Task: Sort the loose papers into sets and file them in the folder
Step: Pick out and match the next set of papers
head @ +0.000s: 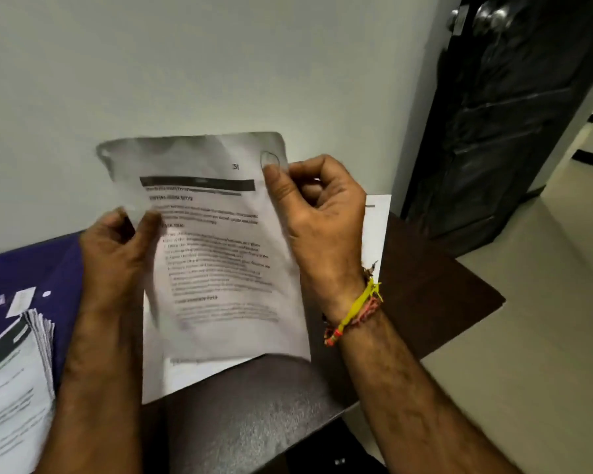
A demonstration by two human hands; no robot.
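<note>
A printed sheet (216, 254) with a black header bar is held up above the table, blurred and slightly curled at its top. My left hand (113, 261) pinches its left edge. At the upper right corner my right hand (319, 217) grips it between thumb and fingers. Under the raised sheet, more white paper (199, 374) lies flat on the table. A thick stack of printed papers (18, 371) rests at the lower left on an open blue folder (48, 268).
The dark table (425, 289) stands against a pale wall (219, 63); its right corner points toward a tiled floor (527, 336). A dark door (500, 114) with a round knob stands open at the right. Another white sheet (377, 227) shows behind my right hand.
</note>
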